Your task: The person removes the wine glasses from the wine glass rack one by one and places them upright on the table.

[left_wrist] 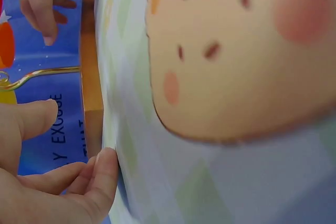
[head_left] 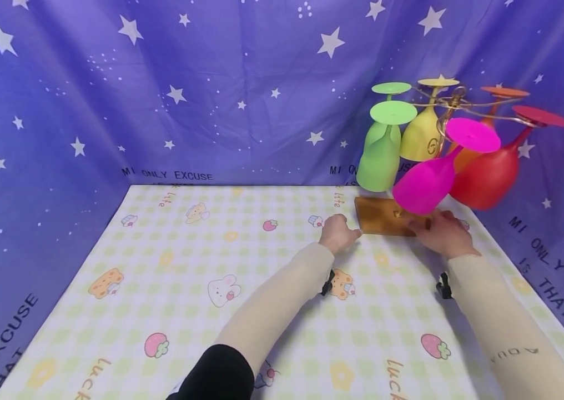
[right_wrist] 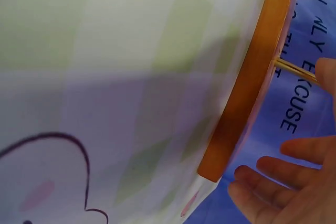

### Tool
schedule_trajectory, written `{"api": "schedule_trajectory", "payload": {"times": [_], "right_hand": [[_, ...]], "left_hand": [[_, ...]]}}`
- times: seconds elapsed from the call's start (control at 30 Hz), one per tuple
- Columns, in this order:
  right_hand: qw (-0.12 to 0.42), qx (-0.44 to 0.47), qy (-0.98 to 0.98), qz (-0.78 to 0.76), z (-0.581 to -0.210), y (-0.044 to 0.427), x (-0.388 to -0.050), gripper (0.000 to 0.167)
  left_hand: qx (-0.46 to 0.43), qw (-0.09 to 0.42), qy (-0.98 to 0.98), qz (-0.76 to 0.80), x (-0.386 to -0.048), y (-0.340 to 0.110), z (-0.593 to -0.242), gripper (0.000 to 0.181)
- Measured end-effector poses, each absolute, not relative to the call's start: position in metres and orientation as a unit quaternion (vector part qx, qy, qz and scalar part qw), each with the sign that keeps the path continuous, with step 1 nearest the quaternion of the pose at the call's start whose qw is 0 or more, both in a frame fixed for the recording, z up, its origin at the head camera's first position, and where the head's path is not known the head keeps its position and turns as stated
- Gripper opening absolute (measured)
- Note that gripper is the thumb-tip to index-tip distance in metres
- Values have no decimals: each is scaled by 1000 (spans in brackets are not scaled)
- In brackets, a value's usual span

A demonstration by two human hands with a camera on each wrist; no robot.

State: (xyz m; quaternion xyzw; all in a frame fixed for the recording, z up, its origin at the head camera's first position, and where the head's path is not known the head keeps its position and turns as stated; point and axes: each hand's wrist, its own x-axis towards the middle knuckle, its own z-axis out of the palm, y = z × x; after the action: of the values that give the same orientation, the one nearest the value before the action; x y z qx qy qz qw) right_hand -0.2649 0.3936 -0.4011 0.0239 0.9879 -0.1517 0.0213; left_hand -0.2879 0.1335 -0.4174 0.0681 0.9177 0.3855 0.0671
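My left grip and right grip are relaxed beside the brown rectangular wooden base on the checked bench; I'd best steady it low, lest the upside-down multicoloured goblets swing.

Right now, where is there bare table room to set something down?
Widest: the table left of the left sleeve, back to the starry curtain. Smaller: between left sleeve and right sleeve. The far right is crowded: wooden base, hanging goblets, left hand, right hand.

Cream sleeves, right one lettered, black wrist pieces
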Motion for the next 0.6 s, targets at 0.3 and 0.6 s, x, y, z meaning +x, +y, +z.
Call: {"api": "schedule_trajectory", "payload": {"times": [0.3,0.6], "right_hand": [[23,41,989,-140,-406,408,-271,82],[21,79,983,-166,-413,412,-276,73]], "left_hand": [[-10,82,902,424,-290,152,-412,42],[-29,73,897,435,-294,160,-417,18]]}}
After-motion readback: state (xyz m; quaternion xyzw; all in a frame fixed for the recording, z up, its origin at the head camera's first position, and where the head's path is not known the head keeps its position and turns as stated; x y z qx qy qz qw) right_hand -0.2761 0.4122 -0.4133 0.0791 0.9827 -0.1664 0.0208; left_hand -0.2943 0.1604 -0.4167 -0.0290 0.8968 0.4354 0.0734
